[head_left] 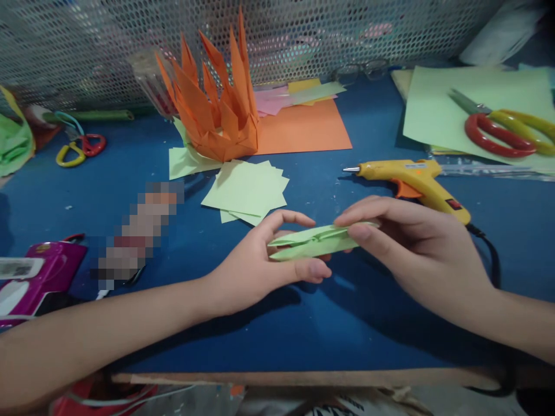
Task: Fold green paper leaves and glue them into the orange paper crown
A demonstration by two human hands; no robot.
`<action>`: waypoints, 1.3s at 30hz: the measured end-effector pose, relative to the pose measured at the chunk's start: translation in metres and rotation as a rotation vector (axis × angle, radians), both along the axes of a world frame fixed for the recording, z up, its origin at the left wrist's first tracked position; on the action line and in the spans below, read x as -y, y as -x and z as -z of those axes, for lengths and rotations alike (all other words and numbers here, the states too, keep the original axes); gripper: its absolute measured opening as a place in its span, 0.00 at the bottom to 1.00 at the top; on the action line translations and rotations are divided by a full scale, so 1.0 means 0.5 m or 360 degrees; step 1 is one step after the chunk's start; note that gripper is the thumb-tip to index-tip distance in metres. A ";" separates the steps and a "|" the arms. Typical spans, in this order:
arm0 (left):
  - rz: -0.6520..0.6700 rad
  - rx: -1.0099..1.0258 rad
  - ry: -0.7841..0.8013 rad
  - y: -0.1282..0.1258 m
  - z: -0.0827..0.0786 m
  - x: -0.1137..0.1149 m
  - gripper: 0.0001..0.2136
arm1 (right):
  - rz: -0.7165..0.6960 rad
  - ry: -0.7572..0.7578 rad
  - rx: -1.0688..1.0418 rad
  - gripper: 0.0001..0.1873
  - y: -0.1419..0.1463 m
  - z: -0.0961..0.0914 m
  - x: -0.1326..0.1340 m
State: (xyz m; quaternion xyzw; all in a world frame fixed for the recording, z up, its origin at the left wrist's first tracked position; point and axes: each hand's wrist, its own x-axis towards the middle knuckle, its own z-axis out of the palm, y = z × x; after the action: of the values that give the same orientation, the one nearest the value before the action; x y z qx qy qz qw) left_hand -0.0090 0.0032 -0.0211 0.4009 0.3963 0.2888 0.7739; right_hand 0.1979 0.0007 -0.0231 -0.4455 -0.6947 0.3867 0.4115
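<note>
A narrow piece of folded light green paper (pixel 312 242) is held between my two hands above the blue table, its left end split into two pointed layers. My left hand (pixel 269 260) curls round the left end, thumb along the near side and index finger arched behind. At the right end my right hand (pixel 407 248) pinches the paper between thumb and fingers. Just behind lies a fanned stack of light green paper squares (pixel 247 188). Beyond my right hand a yellow glue gun (pixel 403 171) rests on its side.
Behind the squares stands a spiky orange folded-paper piece (pixel 221 115), beside an orange sheet (pixel 307 130). Scissors (pixel 498 124) lie on green paper (pixel 429 104) at right. Small scissors (pixel 80 144) and a purple package (pixel 56 263) are at left. A perforated metal panel (pixel 303 34) bounds the back.
</note>
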 end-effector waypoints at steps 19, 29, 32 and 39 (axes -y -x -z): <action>0.0281 -0.0002 0.0091 -0.002 -0.017 -0.005 0.13 | -0.0183 -0.0361 -0.0056 0.09 -0.009 0.004 0.000; 0.0266 -0.0075 0.0040 0.001 -0.013 -0.007 0.17 | -0.0562 -0.1082 0.0519 0.17 -0.039 -0.020 -0.020; 0.0263 -0.0098 0.0048 0.000 -0.012 -0.006 0.17 | -0.0646 -0.1165 0.0661 0.12 -0.050 -0.017 -0.024; 0.0295 -0.0055 -0.0001 0.001 -0.010 -0.006 0.12 | -0.0473 -0.1138 0.0642 0.11 -0.045 0.000 -0.001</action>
State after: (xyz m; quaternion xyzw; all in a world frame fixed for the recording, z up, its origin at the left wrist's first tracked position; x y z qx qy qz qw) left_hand -0.0096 0.0063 -0.0160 0.4410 0.3706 0.2090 0.7902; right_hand 0.2205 0.0011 -0.0232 -0.2368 -0.9080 0.0822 0.3358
